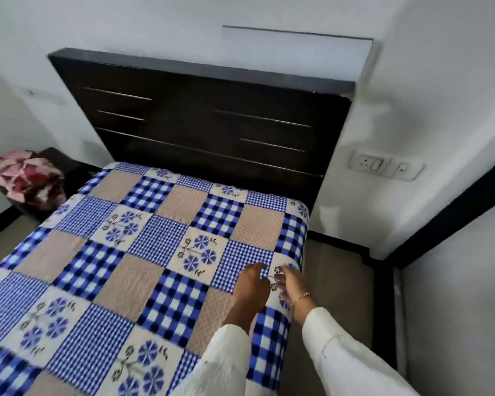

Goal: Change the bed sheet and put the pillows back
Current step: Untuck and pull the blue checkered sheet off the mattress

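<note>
Smoothing appears to be the step in hand: both hands work at the near right edge of the bed, over a patchwork bed sheet (143, 252) of blue check, tan and flower squares.

Left hand (250, 284): lies on the sheet, fingers loosely bent, nothing visibly pinched; read as open, though motion blur leaves some doubt.
Right hand (290, 284): just beside the left, at the mattress edge where the sheet turns down the side. Fingers blurred; cannot tell whether they pinch the cloth or only press it. A thin bracelet (303, 295) sits at the wrist.

Sheet status: covers the whole visible mattress, flat up to the dark headboard (206, 110), and hangs over the right side. No pillows in view, so that part of the task looks not yet done.

Judgement on the next move: draw the right hem taut and tuck or straighten it, then fetch the pillows to the far end by the headboard.

Edges and room: a narrow floor strip (335, 281) runs between the bed's right edge and the wall with the socket plate (383, 167); tight for stepping. At far left a pink and red bundle of cloth (26, 178) lies on a low dark stand, beside the bed's far left corner.
</note>
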